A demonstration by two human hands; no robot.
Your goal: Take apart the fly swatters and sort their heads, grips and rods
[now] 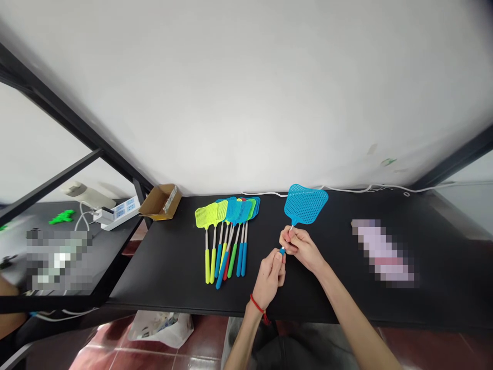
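Note:
Above the black table I hold a blue fly swatter (pixel 306 204), its perforated head tilted up toward the wall. My left hand (pixel 273 270) is wrapped round its blue handle, most of which the fingers hide. Just below the swatter's head, my right hand (pixel 300 246) grips the thin metal shaft. To the left of my hands lies a fanned pile of fly swatters (pixel 227 236) in yellow, blue, green and red, their heads overlapping toward the wall and their handles pointing at me.
An open cardboard box (pixel 160 203) stands at the back left, beside a white power strip (pixel 122 211). A blurred pinkish object (pixel 385 252) lies at the right of the black table (pixel 165 272). White cable runs along the wall. A white bag (pixel 162 328) sits on the floor below.

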